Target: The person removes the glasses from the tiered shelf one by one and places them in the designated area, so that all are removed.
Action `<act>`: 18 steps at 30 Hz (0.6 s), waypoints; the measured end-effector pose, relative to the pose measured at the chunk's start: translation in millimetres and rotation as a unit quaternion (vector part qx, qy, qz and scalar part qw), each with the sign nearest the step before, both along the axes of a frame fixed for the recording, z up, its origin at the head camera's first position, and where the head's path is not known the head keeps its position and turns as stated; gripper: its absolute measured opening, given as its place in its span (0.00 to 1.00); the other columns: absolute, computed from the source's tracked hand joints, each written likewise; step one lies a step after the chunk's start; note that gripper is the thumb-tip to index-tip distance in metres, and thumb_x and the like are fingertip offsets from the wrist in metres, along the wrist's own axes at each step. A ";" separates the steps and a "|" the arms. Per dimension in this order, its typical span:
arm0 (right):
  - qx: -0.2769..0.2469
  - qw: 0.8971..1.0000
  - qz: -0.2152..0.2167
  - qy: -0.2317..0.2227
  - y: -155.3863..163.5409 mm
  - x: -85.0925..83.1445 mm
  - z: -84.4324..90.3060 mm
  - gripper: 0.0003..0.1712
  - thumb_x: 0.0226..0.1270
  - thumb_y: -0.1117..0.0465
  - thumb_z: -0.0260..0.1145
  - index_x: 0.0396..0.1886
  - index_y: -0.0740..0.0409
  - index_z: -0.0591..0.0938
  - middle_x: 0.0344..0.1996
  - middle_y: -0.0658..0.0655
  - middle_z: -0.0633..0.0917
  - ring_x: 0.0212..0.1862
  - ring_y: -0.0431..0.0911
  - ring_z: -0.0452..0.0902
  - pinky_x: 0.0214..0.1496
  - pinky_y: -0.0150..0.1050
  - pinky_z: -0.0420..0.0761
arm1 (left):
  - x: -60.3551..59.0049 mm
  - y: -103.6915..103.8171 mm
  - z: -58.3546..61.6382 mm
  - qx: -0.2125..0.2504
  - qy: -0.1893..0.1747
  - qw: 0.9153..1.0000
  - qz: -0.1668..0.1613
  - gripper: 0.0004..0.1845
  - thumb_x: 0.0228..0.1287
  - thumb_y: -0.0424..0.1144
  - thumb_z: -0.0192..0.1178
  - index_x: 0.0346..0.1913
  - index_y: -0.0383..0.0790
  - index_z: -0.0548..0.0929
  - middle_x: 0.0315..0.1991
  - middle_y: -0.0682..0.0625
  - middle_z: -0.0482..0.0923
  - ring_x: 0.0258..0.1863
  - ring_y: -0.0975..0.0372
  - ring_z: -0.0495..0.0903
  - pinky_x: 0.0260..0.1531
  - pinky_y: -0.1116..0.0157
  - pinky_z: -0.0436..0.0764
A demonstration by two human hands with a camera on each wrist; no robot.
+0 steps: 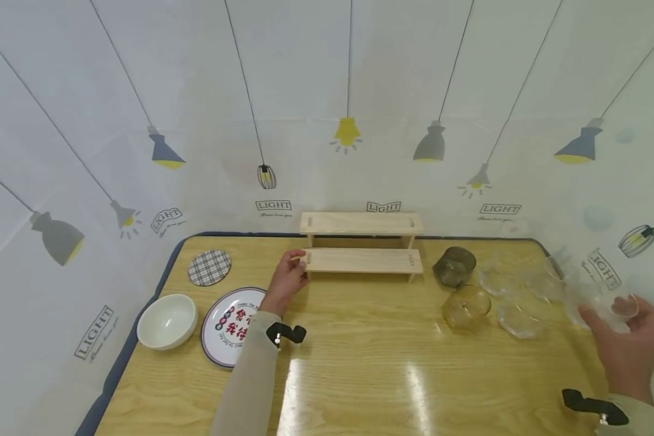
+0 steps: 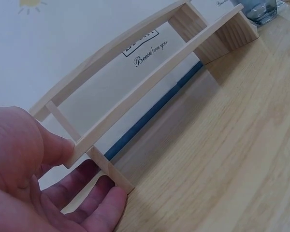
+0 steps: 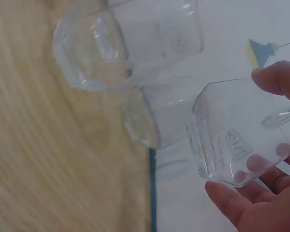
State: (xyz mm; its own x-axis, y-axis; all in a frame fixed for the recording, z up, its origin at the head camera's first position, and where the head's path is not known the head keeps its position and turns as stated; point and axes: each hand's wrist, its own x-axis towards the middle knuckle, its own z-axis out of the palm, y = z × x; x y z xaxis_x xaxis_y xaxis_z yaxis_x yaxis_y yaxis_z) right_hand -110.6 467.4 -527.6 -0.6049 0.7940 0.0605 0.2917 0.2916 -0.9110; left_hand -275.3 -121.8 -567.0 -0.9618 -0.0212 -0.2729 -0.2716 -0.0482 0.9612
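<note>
In the head view, the left hand (image 1: 287,280) sits just left of centre, thumb and fingers closed on the left end of the lower step of a wooden shelf (image 1: 362,259) that stands at the back of the table (image 1: 360,375). At the right edge the right hand (image 1: 629,345) holds a clear glass (image 1: 605,303), fingers curled around it. More clear glasses (image 1: 518,315) and two brown glasses (image 1: 460,284) stand right of centre. At lower left lie a white bowl (image 1: 168,321), a printed plate (image 1: 230,326) and a checked coaster (image 1: 209,267).

The left wrist view shows the left hand (image 2: 43,188) at lower left, thumb on top of the shelf (image 2: 150,82) board and fingers under it.

In the right wrist view, the right hand (image 3: 268,193) at lower right grips the glass (image 3: 232,130), fingertips showing through its wall, while other glasses (image 3: 121,48) stand at upper left
</note>
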 end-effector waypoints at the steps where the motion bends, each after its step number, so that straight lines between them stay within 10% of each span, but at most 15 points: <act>1: -0.010 1.000 -0.001 -0.003 2.7 -1.0 -4.2 0.33 0.62 0.57 0.79 0.58 0.28 0.70 0.59 0.28 0.70 0.67 0.30 0.65 0.76 0.29 0.62 | -0.1 0.0 0.0 -0.002 -0.001 1.000 0.002 0.15 0.83 0.33 0.51 0.66 0.45 0.74 0.53 0.43 0.74 0.42 0.57 0.77 0.43 0.61 0.80; 11: -0.043 0.996 0.021 -0.077 6.0 -2.2 -21.7 0.33 0.62 0.53 0.79 0.53 0.23 0.66 0.51 0.25 0.65 0.62 0.28 0.58 0.80 0.38 0.56 | -1.4 2.6 -2.2 0.004 0.002 1.000 0.009 0.15 0.83 0.32 0.51 0.65 0.44 0.74 0.49 0.45 0.72 0.39 0.58 0.75 0.42 0.62 0.79; 18: -0.060 0.992 0.035 -0.102 5.0 -4.6 -25.9 0.40 0.63 0.51 0.79 0.64 0.24 0.64 0.56 0.25 0.65 0.77 0.43 0.58 0.84 0.40 0.55 | -0.3 1.4 0.2 0.001 0.003 1.000 0.010 0.15 0.83 0.32 0.51 0.66 0.45 0.74 0.50 0.45 0.73 0.39 0.58 0.75 0.42 0.62 0.79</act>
State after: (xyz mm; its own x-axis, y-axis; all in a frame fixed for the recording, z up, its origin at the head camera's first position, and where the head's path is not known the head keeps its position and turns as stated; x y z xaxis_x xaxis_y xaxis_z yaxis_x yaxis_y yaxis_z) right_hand -115.1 472.4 -553.5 -0.6480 0.7443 -0.1614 0.4564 0.2099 -0.8647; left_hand -275.6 -120.4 -566.8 -0.9629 -0.0400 -0.2669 -0.2645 -0.0564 0.9627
